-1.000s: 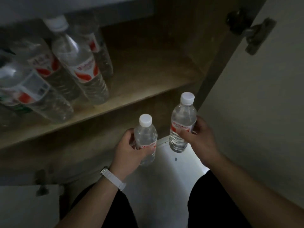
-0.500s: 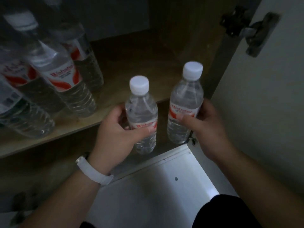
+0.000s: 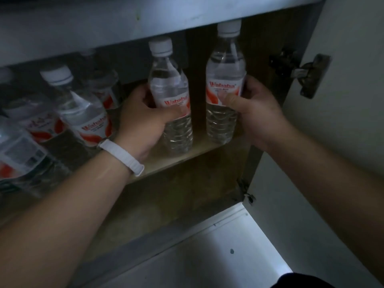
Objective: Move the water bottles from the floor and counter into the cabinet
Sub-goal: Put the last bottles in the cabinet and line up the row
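Observation:
I hold two clear water bottles with white caps and red-and-white labels upright over the wooden cabinet shelf (image 3: 176,161). My left hand (image 3: 141,121), with a white wristband, is wrapped around the left bottle (image 3: 169,94), whose base is at the shelf's front edge. My right hand (image 3: 253,109) grips the right bottle (image 3: 224,80) at its label, its base just above or on the shelf near the cabinet's right wall. Several more bottles (image 3: 83,113) stand on the shelf to the left.
The cabinet door (image 3: 342,121) hangs open on the right, its hinge (image 3: 303,73) near my right hand. A pale counter edge (image 3: 104,28) runs overhead. The white floor (image 3: 218,252) lies below, in front of the dark lower compartment.
Both hands have lifted the bottles up and forward, from in front of the shelf edge to onto or just over the shelf. My view has moved closer to the cabinet.

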`<act>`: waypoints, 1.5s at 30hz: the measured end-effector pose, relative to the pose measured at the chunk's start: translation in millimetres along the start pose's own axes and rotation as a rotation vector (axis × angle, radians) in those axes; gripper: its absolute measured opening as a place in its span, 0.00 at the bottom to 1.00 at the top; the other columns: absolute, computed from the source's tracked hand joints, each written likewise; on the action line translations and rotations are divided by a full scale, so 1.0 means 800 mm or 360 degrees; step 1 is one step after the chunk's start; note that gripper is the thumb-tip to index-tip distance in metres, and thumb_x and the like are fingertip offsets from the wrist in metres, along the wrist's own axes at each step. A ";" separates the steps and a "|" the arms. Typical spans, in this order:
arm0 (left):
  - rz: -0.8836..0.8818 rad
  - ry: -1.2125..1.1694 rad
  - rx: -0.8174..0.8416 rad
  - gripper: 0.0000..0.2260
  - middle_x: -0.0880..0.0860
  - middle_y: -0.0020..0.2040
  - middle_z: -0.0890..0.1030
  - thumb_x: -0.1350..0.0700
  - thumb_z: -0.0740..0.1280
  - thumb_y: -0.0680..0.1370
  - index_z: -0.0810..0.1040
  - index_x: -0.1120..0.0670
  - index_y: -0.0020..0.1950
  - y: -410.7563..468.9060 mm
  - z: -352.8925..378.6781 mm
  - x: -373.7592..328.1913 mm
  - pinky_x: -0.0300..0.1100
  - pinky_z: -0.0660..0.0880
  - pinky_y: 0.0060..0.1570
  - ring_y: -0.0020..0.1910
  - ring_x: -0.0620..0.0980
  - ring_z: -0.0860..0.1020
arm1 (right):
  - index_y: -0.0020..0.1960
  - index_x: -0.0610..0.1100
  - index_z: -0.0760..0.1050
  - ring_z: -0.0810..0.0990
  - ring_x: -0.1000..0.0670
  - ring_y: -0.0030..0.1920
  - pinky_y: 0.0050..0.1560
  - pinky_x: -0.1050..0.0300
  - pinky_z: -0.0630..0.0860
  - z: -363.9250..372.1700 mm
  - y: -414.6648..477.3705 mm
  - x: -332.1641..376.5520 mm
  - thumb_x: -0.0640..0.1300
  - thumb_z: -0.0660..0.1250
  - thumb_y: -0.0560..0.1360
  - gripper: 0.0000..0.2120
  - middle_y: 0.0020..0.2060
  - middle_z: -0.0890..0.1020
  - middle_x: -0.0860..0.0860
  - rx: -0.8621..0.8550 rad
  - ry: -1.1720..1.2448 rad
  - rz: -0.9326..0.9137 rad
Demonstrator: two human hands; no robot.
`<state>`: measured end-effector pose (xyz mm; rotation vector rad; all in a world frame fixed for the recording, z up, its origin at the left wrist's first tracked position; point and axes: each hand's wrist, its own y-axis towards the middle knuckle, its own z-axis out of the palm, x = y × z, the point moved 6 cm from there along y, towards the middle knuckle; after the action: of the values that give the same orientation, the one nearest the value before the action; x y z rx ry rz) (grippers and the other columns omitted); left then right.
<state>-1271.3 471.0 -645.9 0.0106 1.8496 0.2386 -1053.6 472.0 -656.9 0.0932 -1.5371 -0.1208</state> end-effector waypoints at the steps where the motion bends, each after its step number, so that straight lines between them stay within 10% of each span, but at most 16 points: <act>1: -0.0001 0.0019 0.0001 0.26 0.40 0.54 0.83 0.54 0.81 0.68 0.77 0.45 0.62 0.005 0.002 0.001 0.37 0.78 0.50 0.49 0.36 0.82 | 0.67 0.49 0.73 0.83 0.53 0.57 0.62 0.44 0.77 0.001 0.007 -0.002 0.45 0.73 0.73 0.24 0.57 0.83 0.53 -0.0007 -0.0028 0.0005; 13: 0.0099 0.0107 0.0019 0.27 0.39 0.60 0.80 0.49 0.77 0.73 0.73 0.45 0.70 0.020 0.004 0.030 0.31 0.76 0.52 0.56 0.35 0.78 | 0.67 0.55 0.72 0.80 0.57 0.60 0.64 0.47 0.75 0.012 0.052 -0.038 0.48 0.70 0.75 0.22 0.59 0.82 0.57 0.0143 -0.0107 0.0030; 18: 0.0067 0.0124 -0.0018 0.27 0.36 0.59 0.77 0.49 0.76 0.73 0.69 0.43 0.69 -0.001 0.016 0.055 0.36 0.73 0.58 0.57 0.33 0.75 | 0.74 0.54 0.63 0.75 0.69 0.53 0.52 0.69 0.73 0.017 0.034 -0.041 0.50 0.71 0.75 0.30 0.56 0.76 0.65 -0.0024 -0.0339 -0.0047; 25: 0.0029 0.0314 -0.0166 0.32 0.42 0.63 0.78 0.45 0.78 0.69 0.69 0.43 0.70 -0.015 0.027 0.093 0.46 0.74 0.60 0.61 0.45 0.77 | 0.74 0.52 0.58 0.67 0.48 0.70 0.58 0.56 0.64 0.032 0.029 -0.085 0.55 0.78 0.66 0.43 0.70 0.67 0.51 -0.0484 -0.0945 -0.0010; 32: -0.0001 0.0452 -0.0165 0.28 0.42 0.59 0.74 0.47 0.75 0.74 0.67 0.47 0.71 -0.003 0.041 0.089 0.41 0.69 0.51 0.54 0.44 0.72 | 0.70 0.50 0.64 0.72 0.58 0.56 0.49 0.63 0.69 0.017 0.042 -0.090 0.49 0.75 0.71 0.32 0.56 0.73 0.58 -0.0430 -0.0879 -0.0142; 45: -0.0088 0.0455 -0.0068 0.26 0.50 0.69 0.75 0.50 0.72 0.77 0.66 0.46 0.73 0.050 0.089 0.083 0.47 0.70 0.59 0.67 0.55 0.75 | 0.74 0.50 0.62 0.72 0.48 0.69 0.61 0.58 0.66 -0.006 0.091 -0.097 0.49 0.71 0.76 0.30 0.69 0.73 0.51 -0.0350 -0.0803 -0.0218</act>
<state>-1227.8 529.7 -721.0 -0.1087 2.1256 0.2510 -1049.7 554.4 -723.8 -0.0096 -2.0083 -0.4486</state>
